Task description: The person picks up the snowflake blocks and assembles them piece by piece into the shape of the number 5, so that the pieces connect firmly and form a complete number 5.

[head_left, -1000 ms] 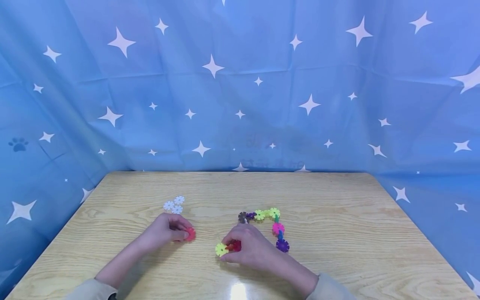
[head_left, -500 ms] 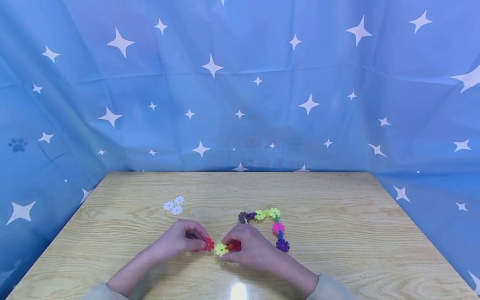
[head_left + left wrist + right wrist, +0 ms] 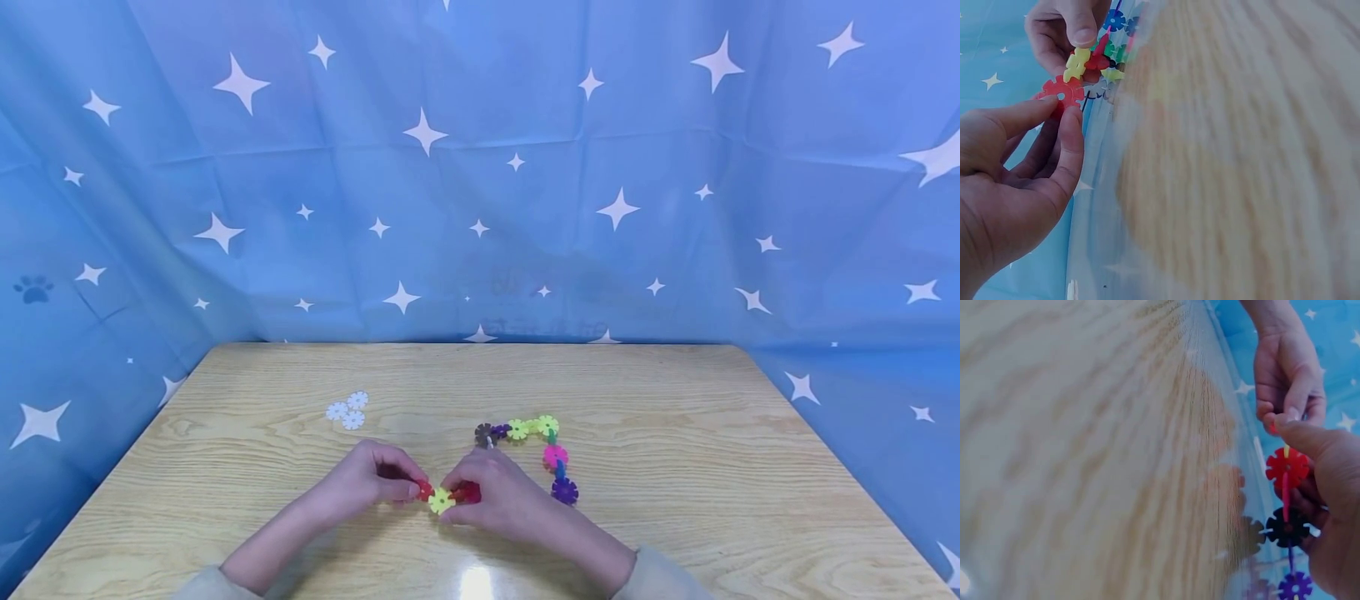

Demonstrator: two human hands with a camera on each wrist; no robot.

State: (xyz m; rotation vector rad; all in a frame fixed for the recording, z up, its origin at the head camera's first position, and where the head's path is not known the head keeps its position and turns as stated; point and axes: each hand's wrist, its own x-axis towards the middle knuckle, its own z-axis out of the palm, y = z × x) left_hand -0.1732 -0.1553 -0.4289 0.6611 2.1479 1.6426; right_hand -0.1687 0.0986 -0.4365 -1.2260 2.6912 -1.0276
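My left hand [image 3: 367, 483] pinches a red notched snowflake disc [image 3: 1063, 94] between thumb and fingertips. Its edge meets a yellow snowflake disc [image 3: 441, 501] at the near end of a linked chain. Around that end, the thumb and fingers of my right hand [image 3: 498, 496] grip the chain; a red disc [image 3: 1287, 467] beside them is partly covered in the head view. From there the chain curves over the table through a black disc [image 3: 1287, 527], a purple one, yellow ones, a pink disc [image 3: 556, 457] and a dark purple disc [image 3: 565, 491]. Whether the two meeting discs interlock I cannot tell.
Several loose white snowflake discs [image 3: 353, 419] lie in a small cluster beyond my left hand. The wood-grain table [image 3: 660, 400] ends at a blue curtain with white stars [image 3: 480, 167] behind it.
My left hand has carried the red disc rightward and slightly nearer, from apart to against the yellow disc. The right hand has stayed almost in place, holding the chain.
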